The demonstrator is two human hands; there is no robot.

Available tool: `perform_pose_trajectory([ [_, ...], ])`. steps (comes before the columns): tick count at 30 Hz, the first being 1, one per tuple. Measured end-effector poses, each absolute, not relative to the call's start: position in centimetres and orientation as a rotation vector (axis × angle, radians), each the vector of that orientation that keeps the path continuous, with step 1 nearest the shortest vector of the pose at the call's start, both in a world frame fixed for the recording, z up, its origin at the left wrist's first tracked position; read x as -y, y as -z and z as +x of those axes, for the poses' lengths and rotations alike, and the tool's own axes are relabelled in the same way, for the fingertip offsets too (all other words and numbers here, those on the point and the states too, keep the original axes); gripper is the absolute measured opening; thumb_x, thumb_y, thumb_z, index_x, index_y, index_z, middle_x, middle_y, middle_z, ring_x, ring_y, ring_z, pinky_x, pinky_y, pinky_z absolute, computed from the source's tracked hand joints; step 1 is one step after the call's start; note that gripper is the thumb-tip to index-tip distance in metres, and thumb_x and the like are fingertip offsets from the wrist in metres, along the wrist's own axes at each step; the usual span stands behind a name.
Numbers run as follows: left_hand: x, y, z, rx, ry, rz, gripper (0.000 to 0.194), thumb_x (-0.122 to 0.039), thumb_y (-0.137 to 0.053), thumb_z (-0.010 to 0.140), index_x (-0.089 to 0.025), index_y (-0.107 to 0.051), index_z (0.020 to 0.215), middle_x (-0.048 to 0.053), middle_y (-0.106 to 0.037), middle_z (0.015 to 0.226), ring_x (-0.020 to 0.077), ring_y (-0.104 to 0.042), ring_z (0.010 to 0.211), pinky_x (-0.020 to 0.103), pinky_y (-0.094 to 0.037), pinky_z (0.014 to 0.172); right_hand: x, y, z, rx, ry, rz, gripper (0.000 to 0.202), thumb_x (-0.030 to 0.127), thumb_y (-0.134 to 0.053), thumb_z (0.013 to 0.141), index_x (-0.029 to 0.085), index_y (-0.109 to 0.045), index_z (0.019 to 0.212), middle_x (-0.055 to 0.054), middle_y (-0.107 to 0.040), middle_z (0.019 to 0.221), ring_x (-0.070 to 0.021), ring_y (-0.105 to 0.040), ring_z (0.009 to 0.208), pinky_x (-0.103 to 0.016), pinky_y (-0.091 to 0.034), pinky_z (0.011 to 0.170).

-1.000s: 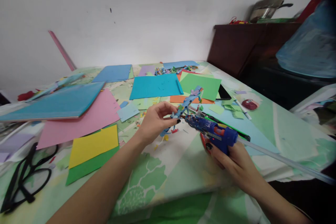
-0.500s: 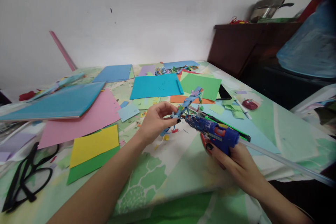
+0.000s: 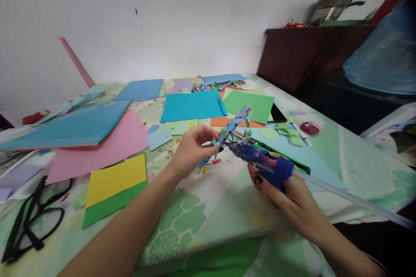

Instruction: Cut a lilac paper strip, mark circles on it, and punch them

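Observation:
Between the thumb and fingers of my left hand [image 3: 196,149] is a blue paper strip [image 3: 232,127] with dark dots and small lilac and green paper pieces on it. My right hand [image 3: 287,201] is wrapped round the handle of a blue glue gun [image 3: 263,160], its body smeared with dried glue. The gun's nozzle points left and meets the strip beside my left fingertips; whether it touches is too small to tell. A long clear glue stick [image 3: 351,197] juts from the gun's rear. Curled paper bits [image 3: 205,169] lie below my left hand.
Around my hands lie a turquoise sheet [image 3: 191,106], green sheets [image 3: 251,106], a light-blue sheet [image 3: 320,179] and a green-and-black cutter [image 3: 300,165]. On the left are a pink sheet [image 3: 107,151], yellow paper [image 3: 117,179] and black glasses [image 3: 34,220]. A dark cabinet [image 3: 289,58] stands at right.
Hardly anything differs. The glue gun has shifted very slightly left, and the view has moved a little; both hands keep their hold.

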State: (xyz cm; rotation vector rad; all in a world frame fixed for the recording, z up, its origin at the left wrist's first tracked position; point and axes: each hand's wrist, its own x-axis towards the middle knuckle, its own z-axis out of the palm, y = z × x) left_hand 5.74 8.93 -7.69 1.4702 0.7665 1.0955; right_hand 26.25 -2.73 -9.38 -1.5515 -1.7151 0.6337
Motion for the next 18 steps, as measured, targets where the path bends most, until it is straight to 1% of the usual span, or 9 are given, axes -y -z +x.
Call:
perform_pose_trajectory([
  [3,-8.9,7.6,5.8,-0.763,-1.087,1.47,0.022,-0.011,-0.073,0.058,-0.015,-0.061,0.075,0.002,-0.062,0.082,0.0121,-0.058,0.077,0.023,-0.048,0.067,2.8,9.4,26.2,1.723,-0.646,-1.548,0.032,0.045,-0.044,0.089,0.016,-0.057,0.083,-0.006,-0.059,0.079,-0.0172,-0.052,0.072,-0.028,-0.045,0.066],
  [7,-8.8,7.5,5.8,-0.767,-1.086,1.477,0.022,-0.011,-0.073,0.057,-0.015,-0.061,0.075,0.001,-0.061,0.08,0.0122,-0.057,0.076,0.023,-0.048,0.067,2.8,9.5,26.2,1.706,-0.666,-1.558,0.032,0.046,-0.045,0.088,0.017,-0.055,0.078,-0.007,-0.061,0.086,-0.0182,-0.053,0.077,-0.029,-0.045,0.07],
  [10,-8.7,7.5,5.8,-0.778,-1.09,1.471,0.022,-0.012,-0.074,0.057,-0.015,-0.061,0.074,0.002,-0.062,0.08,0.0127,-0.058,0.076,0.024,-0.048,0.067,2.9,9.6,26.3,1.678,-0.671,-1.565,0.032,0.046,-0.046,0.087,0.017,-0.057,0.08,-0.005,-0.058,0.075,-0.0164,-0.051,0.069,-0.026,-0.043,0.06],
  [13,-8.8,7.5,5.8,-0.773,-1.094,1.47,0.021,-0.012,-0.073,0.057,-0.015,-0.061,0.074,0.002,-0.062,0.081,0.0124,-0.058,0.076,0.023,-0.048,0.067,3.2,9.8,26.6,1.605,-0.707,-1.538,0.032,0.047,-0.049,0.086,0.018,-0.059,0.08,0.0,-0.048,0.058,-0.0131,-0.042,0.054,-0.024,-0.034,0.046],
  [15,-8.8,7.6,5.8,-0.768,-1.096,1.469,0.021,-0.012,-0.073,0.058,-0.015,-0.061,0.075,0.002,-0.062,0.082,0.0119,-0.058,0.076,0.022,-0.047,0.066,3.4,9.9,26.9,1.553,-0.748,-1.509,0.031,0.047,-0.052,0.085,0.018,-0.059,0.077,0.001,-0.044,0.053,-0.0119,-0.038,0.049,-0.024,-0.031,0.043],
  [18,-8.9,7.7,5.8,-0.767,-1.101,1.461,0.021,-0.014,-0.073,0.059,-0.015,-0.061,0.077,0.002,-0.062,0.083,0.0112,-0.057,0.074,0.021,-0.046,0.063,3.8,10.0,27.5,1.448,-0.798,-1.478,0.031,0.046,-0.054,0.084,0.018,-0.057,0.07,0.001,-0.043,0.052,-0.0112,-0.038,0.049,-0.023,-0.029,0.042],
])
